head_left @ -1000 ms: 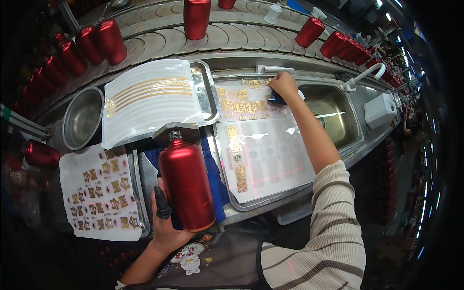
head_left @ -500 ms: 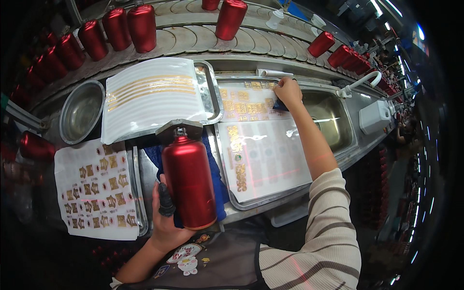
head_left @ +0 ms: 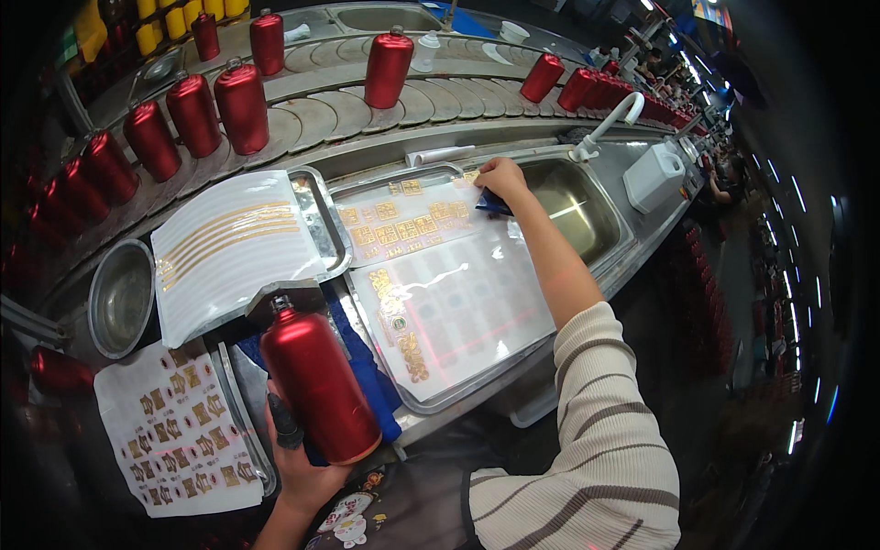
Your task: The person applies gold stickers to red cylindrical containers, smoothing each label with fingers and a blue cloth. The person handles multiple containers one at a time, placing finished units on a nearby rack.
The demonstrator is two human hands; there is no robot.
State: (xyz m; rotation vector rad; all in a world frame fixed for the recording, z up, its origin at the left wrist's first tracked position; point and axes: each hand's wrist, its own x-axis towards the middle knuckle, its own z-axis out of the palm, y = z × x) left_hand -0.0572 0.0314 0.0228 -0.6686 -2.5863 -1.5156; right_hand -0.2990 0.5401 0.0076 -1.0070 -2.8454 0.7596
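Observation:
A large red metallic bottle (head_left: 321, 385) leans in my left hand (head_left: 307, 463), which grips it from below and the left side; a black cover wraps one finger. The bottle's neck is near a dark angled holder (head_left: 284, 298). My right hand (head_left: 502, 179) reaches to the far right corner of a white sheet with gold decals (head_left: 403, 234), fingers pinched together. Under its palm shows a dark blue piece (head_left: 492, 203), its kind unclear, apparently held. Nearer lies a translucent sheet (head_left: 467, 321) with larger gold decals on a metal tray (head_left: 449, 403).
A sheet of gold strips (head_left: 234, 243) covers another tray. Left stand a metal bowl (head_left: 122, 302) and a decal sheet (head_left: 174, 431). A blue cloth (head_left: 371, 376) lies behind the bottle. Beyond run a conveyor (head_left: 321, 119) with red bottles, a sink (head_left: 573, 206) and a white jug (head_left: 653, 174).
The view has turned, shifting the worktop left and down in the picture. The bottle in my left hand appears more tilted. My right hand stays pinched at the decal sheet's far right corner.

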